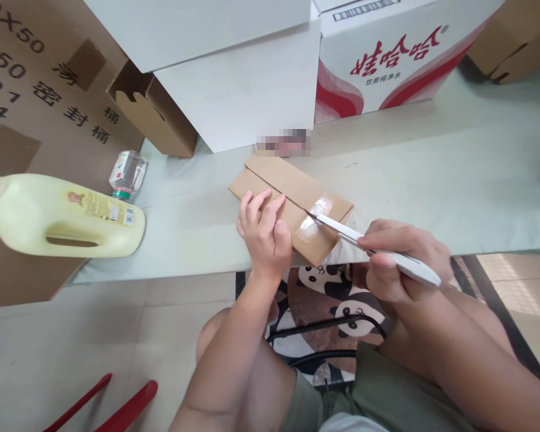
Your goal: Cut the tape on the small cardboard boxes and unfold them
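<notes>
A small flat cardboard box (328, 207) lies aslant on the cloth-covered table, a seam running along its top and clear tape (315, 219) across the seam at its right part. My left hand (266, 234) holds the box down from its near left side, fingers bent over the top and the thumb beside them. In my right hand (400, 255) is a white utility knife (342, 229), gripped between thumb and fingers. Its tip meets the seam at the tape; how deep it goes, I cannot tell.
At the left stand a pale yellow jug (117, 222), a small clear bottle (128, 171) and a large printed carton (40, 120). Behind are an open cardboard box (162, 120), a white box (252, 84) and a red-and-white carton (382, 72). The table's front edge runs just below my hands.
</notes>
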`<state>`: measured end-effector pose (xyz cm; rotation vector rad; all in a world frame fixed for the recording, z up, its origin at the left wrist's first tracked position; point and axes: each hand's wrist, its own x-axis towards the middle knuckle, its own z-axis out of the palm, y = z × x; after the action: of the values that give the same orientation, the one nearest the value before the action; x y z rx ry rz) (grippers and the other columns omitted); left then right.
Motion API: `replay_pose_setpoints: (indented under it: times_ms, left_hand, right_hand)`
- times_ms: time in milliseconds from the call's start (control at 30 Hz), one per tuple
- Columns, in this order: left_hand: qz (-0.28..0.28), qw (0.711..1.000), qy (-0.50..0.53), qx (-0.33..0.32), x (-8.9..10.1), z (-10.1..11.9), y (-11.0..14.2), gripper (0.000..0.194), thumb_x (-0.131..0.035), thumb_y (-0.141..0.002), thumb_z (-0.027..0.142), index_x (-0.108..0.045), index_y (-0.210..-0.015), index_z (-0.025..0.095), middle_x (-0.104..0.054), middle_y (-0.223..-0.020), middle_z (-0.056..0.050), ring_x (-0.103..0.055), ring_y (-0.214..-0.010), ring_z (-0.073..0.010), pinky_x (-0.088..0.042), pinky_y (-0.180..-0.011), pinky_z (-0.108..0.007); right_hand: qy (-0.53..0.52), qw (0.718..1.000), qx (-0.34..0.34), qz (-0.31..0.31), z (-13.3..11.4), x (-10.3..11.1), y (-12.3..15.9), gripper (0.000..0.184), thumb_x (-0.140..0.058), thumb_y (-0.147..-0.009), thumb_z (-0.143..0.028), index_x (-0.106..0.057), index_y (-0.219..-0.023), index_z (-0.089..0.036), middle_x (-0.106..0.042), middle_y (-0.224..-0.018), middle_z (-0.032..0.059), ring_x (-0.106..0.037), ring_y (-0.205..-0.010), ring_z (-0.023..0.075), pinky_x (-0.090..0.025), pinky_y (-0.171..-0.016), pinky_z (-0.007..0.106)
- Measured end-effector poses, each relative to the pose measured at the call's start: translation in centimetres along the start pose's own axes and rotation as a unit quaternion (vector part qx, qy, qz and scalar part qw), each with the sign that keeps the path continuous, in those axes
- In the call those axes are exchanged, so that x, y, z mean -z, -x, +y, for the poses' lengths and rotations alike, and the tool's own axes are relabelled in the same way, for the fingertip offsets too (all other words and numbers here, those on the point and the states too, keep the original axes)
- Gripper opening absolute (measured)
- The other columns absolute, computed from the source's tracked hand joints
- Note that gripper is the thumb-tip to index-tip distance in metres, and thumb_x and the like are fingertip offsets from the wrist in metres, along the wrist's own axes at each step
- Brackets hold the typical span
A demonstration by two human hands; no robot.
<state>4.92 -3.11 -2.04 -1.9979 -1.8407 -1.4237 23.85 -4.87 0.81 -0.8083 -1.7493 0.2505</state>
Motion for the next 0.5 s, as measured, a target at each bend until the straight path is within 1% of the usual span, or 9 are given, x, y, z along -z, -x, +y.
replay_pose_setpoints:
  times_ms: [67,100,200,267,367,500]
  left_hand:
    - [0.002,1.000,-0.003,0.002,0.1,0.0,0.0,0.046,-0.031,-0.092,0.032,-0.072,-0.108,0.018,-0.066,-0.119,-0.012,-0.051,-0.129,-0.0300,-0.033,-0.112,-0.049]
    - [0.005,1.000,-0.003,0.003,0.1,0.0,0.0,0.046,-0.031,-0.092,0.032,-0.072,-0.108,0.018,-0.066,-0.119,-0.012,-0.051,-0.129,-0.0300,-0.034,-0.111,-0.050]
    - [0.017,1.000,0.002,0.003,0.2,0.0,0.1,0.045,-0.033,-0.090,0.030,-0.073,-0.108,0.017,-0.066,-0.121,-0.012,-0.051,-0.128,-0.0308,-0.034,-0.111,-0.050]
    - [0.016,1.000,0.005,-0.001,0.3,0.1,0.2,0.045,-0.034,-0.090,0.029,-0.073,-0.107,0.015,-0.066,-0.121,-0.014,-0.051,-0.127,-0.0314,-0.035,-0.111,-0.050]
    - [0.013,1.000,0.004,-0.009,0.4,0.1,0.2,0.044,-0.035,-0.090,0.028,-0.073,-0.107,0.014,-0.066,-0.120,-0.014,-0.051,-0.127,-0.0318,-0.035,-0.110,-0.051]
    - [0.018,1.000,0.002,-0.010,0.5,-0.1,0.2,0.044,-0.035,-0.091,0.028,-0.073,-0.108,0.016,-0.066,-0.120,-0.013,-0.049,-0.129,-0.0316,-0.035,-0.110,-0.050]
  right_hand:
    - [0.005,1.000,0.010,0.017,-0.4,0.3,0.0,0.030,-0.050,-0.098,-0.044,-0.063,-0.081,-0.023,-0.053,-0.055,-0.0009,-0.050,-0.045,0.0137,-0.040,-0.044,0.030]
    - [0.010,1.000,0.006,0.015,-0.7,0.6,-0.1,0.028,-0.051,-0.097,-0.043,-0.063,-0.081,-0.023,-0.053,-0.055,-0.0009,-0.051,-0.045,0.0139,-0.041,-0.044,0.030]
    - [0.018,0.999,-0.020,-0.026,-1.8,1.8,-0.7,0.023,-0.051,-0.098,-0.038,-0.062,-0.083,-0.023,-0.054,-0.057,-0.0009,-0.053,-0.047,0.0142,-0.043,-0.045,0.030]
    - [0.012,0.999,-0.005,-0.034,-2.2,2.5,-1.1,0.021,-0.050,-0.098,-0.034,-0.061,-0.084,-0.023,-0.053,-0.056,-0.0013,-0.052,-0.046,0.0135,-0.042,-0.044,0.029]
    - [0.005,1.000,0.018,-0.018,-2.4,3.0,-1.4,0.020,-0.049,-0.099,-0.031,-0.061,-0.084,-0.023,-0.053,-0.056,-0.0013,-0.055,-0.048,0.0137,-0.042,-0.044,0.028]
    - [0.007,0.999,-0.042,-0.025,-2.5,3.4,-1.1,0.021,-0.051,-0.098,-0.034,-0.062,-0.084,-0.024,-0.055,-0.059,0.0002,-0.058,-0.053,0.0156,-0.043,-0.046,0.031]
